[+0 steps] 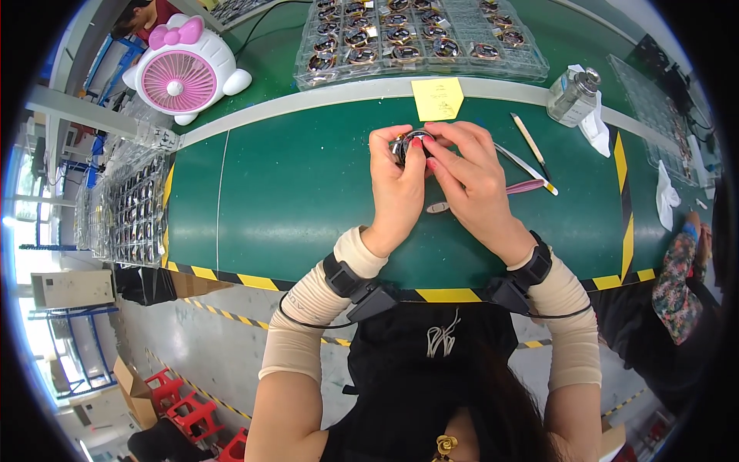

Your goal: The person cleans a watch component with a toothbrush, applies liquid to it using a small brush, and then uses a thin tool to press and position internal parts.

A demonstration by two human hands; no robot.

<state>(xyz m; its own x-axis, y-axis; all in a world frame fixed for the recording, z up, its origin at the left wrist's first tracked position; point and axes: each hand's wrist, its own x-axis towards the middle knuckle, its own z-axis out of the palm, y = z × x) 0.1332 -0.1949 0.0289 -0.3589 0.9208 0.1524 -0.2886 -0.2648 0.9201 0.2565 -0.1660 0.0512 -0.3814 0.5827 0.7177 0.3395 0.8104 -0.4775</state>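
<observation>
Above the far middle of the green work surface, my left hand [395,189] is closed around a small round dark part [402,149] with what look like thin wires. My right hand [471,179] meets it from the other side, its thumb and fingers pinched at the part's edge. Fingers cover much of the part, so its exact kind cannot be told. A yellow paper note [438,100] lies just beyond both hands. Beside my right hand are white tweezers [526,166], a pen-like tool [530,143] and a slim pink tool [525,186], partly hidden by that hand.
Clear trays [419,65] of similar round parts stand beyond the pale ledge [308,104]. A pink-and-white fan [183,73] is at far left, a bottle [573,98] with white tissue at far right. More trays [131,219] stand left. Other people sit at the right and far left.
</observation>
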